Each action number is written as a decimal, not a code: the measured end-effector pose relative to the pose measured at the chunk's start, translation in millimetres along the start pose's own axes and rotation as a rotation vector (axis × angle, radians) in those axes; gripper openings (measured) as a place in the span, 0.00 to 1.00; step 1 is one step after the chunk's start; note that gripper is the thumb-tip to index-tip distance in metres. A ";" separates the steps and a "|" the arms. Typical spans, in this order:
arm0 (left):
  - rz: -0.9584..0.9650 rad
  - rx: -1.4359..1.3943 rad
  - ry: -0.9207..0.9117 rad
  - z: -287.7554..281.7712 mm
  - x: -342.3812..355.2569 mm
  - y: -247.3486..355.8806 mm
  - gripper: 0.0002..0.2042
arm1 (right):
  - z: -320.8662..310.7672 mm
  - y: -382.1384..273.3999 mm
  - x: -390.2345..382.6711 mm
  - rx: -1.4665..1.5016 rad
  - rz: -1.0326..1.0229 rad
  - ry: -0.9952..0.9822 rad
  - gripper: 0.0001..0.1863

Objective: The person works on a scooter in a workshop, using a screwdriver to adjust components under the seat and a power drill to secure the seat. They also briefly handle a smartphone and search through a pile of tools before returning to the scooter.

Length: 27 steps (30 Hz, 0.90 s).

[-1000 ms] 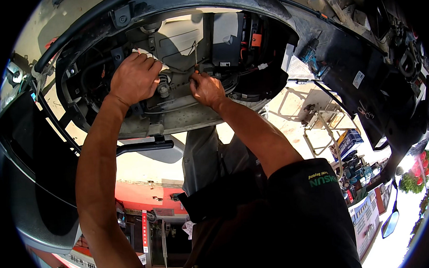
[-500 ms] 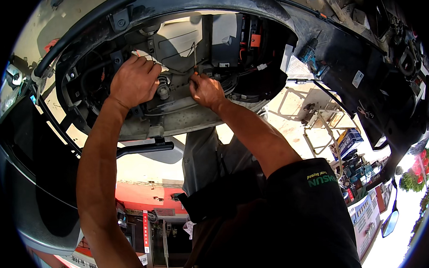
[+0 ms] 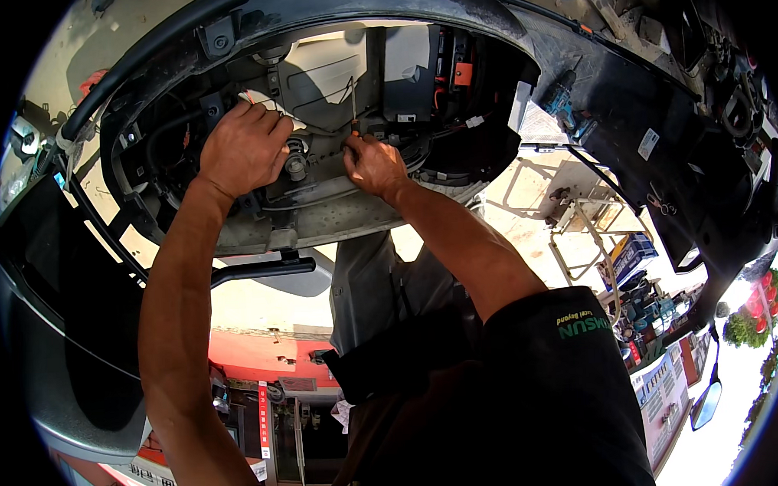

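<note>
The open underseat cavity [image 3: 314, 211] of a dark scooter-like vehicle spreads in front of me, with cables, a metal fitting [image 3: 295, 164] and grey panels. My left hand [image 3: 241, 145] is bent closed at the left of the cavity, by a pale, thin piece [image 3: 258, 99]; what its fingertips grip is hidden. My right hand [image 3: 373, 164], near the middle, is closed round the orange handle of a screwdriver [image 3: 355, 126], whose thin shaft points away from me. Both forearms reach in from below.
A blue drill [image 3: 562, 101] lies on the dark bodywork at right, near scissors [image 3: 662, 203]. A metal frame [image 3: 584, 234] and several tools stand below right. A mirror [image 3: 707, 403] juts out. A dark body panel [image 3: 71, 326] is at left, and a red-edged storefront shows below.
Very little differs. The view has shifted by a few pixels, and both hands keep their places and grips.
</note>
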<state>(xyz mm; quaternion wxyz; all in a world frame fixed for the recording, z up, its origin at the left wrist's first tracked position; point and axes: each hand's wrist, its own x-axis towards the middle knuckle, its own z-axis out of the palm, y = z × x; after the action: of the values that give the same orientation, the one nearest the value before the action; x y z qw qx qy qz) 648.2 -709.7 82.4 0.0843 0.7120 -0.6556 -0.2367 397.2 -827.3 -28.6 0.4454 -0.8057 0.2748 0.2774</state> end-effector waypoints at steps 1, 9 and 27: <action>-0.001 0.000 -0.002 -0.5 0.3 0.2 0.15 | 0.4 0.3 0.2 0.000 0.003 -0.003 0.14; -0.004 -0.004 -0.008 -1.1 0.3 0.6 0.15 | 0.3 0.0 0.1 0.012 0.006 0.000 0.14; -0.051 0.020 -0.099 -4.3 -0.1 2.4 0.16 | -0.2 -0.4 -0.6 0.004 0.002 -0.006 0.14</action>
<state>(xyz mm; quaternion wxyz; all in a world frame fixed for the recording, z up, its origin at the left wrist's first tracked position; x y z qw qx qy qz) 648.0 -710.7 87.1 0.0389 0.7168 -0.6429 -0.2672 397.0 -827.2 -27.8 0.4477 -0.8037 0.2747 0.2795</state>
